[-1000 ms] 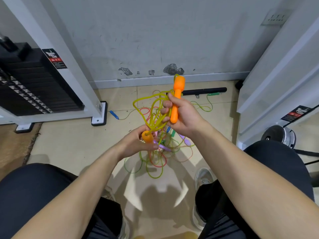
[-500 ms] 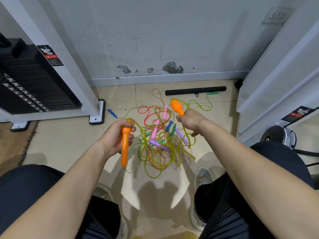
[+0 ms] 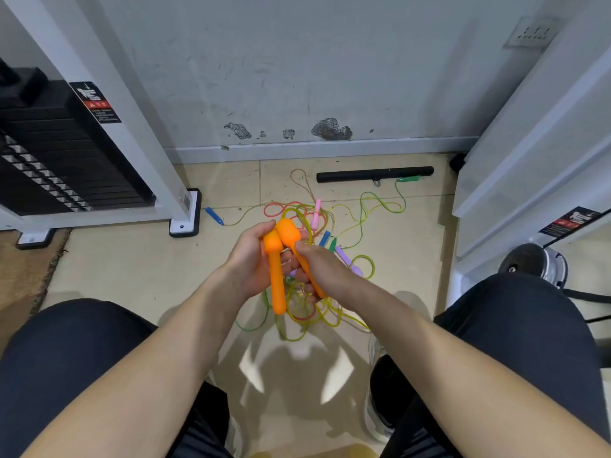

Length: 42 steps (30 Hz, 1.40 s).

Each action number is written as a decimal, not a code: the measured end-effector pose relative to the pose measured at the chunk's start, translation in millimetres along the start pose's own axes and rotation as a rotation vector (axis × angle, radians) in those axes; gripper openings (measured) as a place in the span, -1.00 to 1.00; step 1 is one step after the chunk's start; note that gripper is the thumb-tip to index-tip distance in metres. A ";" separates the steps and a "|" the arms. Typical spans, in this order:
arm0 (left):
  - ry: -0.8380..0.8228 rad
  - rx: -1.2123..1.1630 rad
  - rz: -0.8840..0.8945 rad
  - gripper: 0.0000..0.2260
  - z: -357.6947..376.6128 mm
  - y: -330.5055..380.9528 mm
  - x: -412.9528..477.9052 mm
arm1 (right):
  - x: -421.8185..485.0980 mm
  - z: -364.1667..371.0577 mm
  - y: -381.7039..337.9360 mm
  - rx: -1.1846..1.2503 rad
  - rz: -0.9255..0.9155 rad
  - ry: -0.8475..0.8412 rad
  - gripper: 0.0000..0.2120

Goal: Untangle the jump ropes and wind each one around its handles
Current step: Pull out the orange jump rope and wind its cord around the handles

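A seated person's left hand (image 3: pixel 246 264) grasps one long orange plastic handle (image 3: pixel 277 285) while the right hand (image 3: pixel 325 271) pinches the shaft of the matching second orange handle (image 3: pixel 288 232). Their bulbous tops touch side by side above the beige tiled floor (image 3: pixel 132 266). A thin yellow-green rubber cord (image 3: pixel 291 314) hangs from beneath the hands into a pile of tangled coloured jump ropes (image 3: pixel 297 208), which lies on the tiles between the person's knees and the wall. A pink handle (image 3: pixel 317 213) sits in that pile, and a blue handle (image 3: pixel 214 215) lies off to its left. The step in hand appears to be pairing one rope's handles before winding, though it cannot be told whether its cord is free of the pile. The next move likely calls for one hand to clamp both handles together, leaving the other to draw the cord clear and wrap it round them without dragging neighbouring loops along.
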<state>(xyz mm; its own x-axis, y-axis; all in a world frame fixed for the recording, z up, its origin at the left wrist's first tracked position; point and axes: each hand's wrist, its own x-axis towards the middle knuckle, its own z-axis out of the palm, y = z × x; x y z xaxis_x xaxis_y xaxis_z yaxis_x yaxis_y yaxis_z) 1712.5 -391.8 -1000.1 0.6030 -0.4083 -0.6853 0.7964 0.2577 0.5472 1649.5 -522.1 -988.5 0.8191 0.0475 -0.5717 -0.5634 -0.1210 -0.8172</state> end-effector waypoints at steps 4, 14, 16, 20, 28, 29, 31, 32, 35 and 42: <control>0.005 0.099 0.042 -0.63 1.9 4.2 -0.8 | -4.6 4.7 7.1 -0.058 -0.014 -0.012 -0.59; -0.213 0.604 0.108 -0.88 9.8 17.0 -19.9 | -6.5 -53.6 -30.6 -0.746 -0.436 0.392 -0.69; -0.263 0.753 0.123 -0.92 13.2 24.8 -25.9 | 0.8 -64.7 -36.2 -0.905 -0.541 0.106 -0.37; -0.360 0.948 0.116 -0.96 10.3 38.9 -31.8 | 15.1 -65.2 -34.7 -0.824 -0.540 -0.149 -0.40; -0.536 0.572 -0.027 -0.43 -11.2 37.9 -26.7 | 20.0 -74.7 -36.1 -0.376 -0.486 -0.322 -0.74; -0.559 0.531 -0.033 -0.36 -12.5 37.2 -24.0 | 21.4 -77.2 -36.3 -0.340 -0.474 -0.314 -0.75; -0.581 0.488 -0.040 -0.31 -15.6 37.7 -15.8 | 27.6 -81.7 -36.6 -0.248 -0.447 -0.294 -0.78; -0.585 0.474 -0.053 -0.29 -17.0 38.1 -11.6 | 30.3 -83.0 -36.6 -0.232 -0.451 -0.269 -0.79; -0.602 0.488 -0.096 -0.33 -18.6 36.3 -3.6 | 37.7 -86.1 -36.9 -0.305 -0.453 -0.186 -0.90; -0.447 0.627 -0.082 -0.76 -10.4 31.9 1.0 | 44.2 -95.9 -33.2 -0.633 -0.355 -0.076 -0.66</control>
<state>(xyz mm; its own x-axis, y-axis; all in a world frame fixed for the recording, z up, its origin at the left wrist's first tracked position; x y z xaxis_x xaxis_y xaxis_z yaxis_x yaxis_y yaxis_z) 1739.0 -374.9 -988.3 0.3612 -0.7537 -0.5490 0.5814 -0.2783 0.7645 1714.8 -611.1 -979.7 0.9183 0.2562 -0.3019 -0.0757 -0.6349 -0.7689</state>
